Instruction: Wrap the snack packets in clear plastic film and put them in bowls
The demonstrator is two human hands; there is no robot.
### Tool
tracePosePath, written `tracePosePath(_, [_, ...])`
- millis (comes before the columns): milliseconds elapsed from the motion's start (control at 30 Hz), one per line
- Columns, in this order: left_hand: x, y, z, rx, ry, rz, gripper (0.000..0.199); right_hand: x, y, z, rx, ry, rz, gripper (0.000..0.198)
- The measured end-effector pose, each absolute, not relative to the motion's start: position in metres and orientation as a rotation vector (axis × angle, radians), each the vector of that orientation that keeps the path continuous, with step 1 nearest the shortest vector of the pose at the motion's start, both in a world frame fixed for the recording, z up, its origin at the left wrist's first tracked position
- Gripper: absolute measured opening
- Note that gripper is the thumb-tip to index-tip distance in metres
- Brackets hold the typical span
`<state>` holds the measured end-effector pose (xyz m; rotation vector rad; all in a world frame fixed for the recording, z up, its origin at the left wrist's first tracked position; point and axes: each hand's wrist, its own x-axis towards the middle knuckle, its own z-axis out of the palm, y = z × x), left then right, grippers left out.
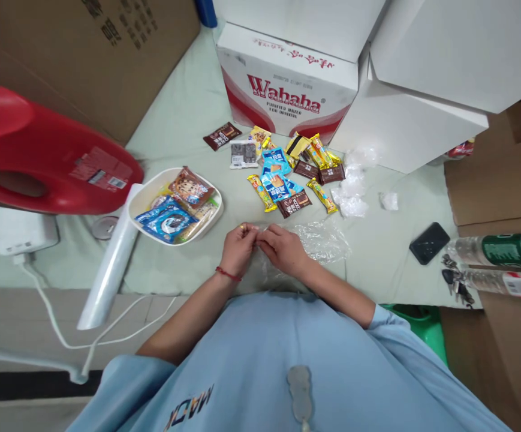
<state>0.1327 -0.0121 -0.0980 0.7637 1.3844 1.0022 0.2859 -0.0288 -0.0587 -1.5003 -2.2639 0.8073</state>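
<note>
My left hand (238, 249) and my right hand (283, 248) meet at the front of the table, fingertips pinched together. Between and beneath them lies a clear plastic bag (325, 241), crumpled and spread to the right; both hands appear to grip its edge. To the left, a white bowl (215, 223) holds several wrapped snacks, among them a blue packet (169, 221) and a brown cookie packet (192, 187). Just beyond my hands is a loose pile of small snacks: blue packets (278, 186), brown cocoa packets (294, 204) and yellow-wrapped bars (322, 195).
A roll of plastic film (111, 264) leans by the bowl, near a red jug (57, 156). A Wahaba-style water carton (287, 90) stands behind the snacks. Crumpled clear plastic (354, 186), a black phone-like object (429, 243), keys (455, 281) and bottles (503, 249) lie right.
</note>
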Motion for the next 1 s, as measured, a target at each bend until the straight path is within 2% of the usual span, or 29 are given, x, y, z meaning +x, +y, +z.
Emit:
tracePosePath(100, [0.134,-0.009,-0.1,0.721,1.387,1.035,0.032,0.297,-0.036,-0.065,-1.423,-2.09,0.75,0.021])
tracePosePath(267, [0.126,-0.016,-0.103,0.612,1.405,1.074,0.034,0.328,-0.059,-0.066,-1.297,-1.842,0.652,0.017])
tracePosePath(400, [0.115,-0.026,-0.103,0.509,1.363,1.196,0.038,0.362,-0.096,-0.062,-1.308,-1.844,0.742,0.016])
tracePosePath(567, [0.109,-0.04,-0.096,0.476,1.276,1.228,0.038,0.404,-0.122,-0.06,-1.414,-1.923,1.127,0.027])
tracePosePath(700, [0.115,-0.049,-0.084,0.543,1.17,1.19,0.033,0.407,-0.099,-0.057,-1.729,-1.651,0.994,0.048])
tracePosePath(767, [0.118,-0.053,-0.078,0.609,1.141,1.178,0.031,0.393,-0.079,-0.058,-1.802,-1.662,1.047,0.053])
tracePosePath(933, [0.108,-0.065,-0.076,0.904,1.226,1.07,0.027,0.349,-0.042,-0.069,-1.811,-1.828,1.159,0.021])
tracePosePath(1000, [0.095,-0.069,-0.081,1.026,1.364,0.965,0.028,0.341,-0.036,-0.072,-1.756,-1.821,1.109,0.017])
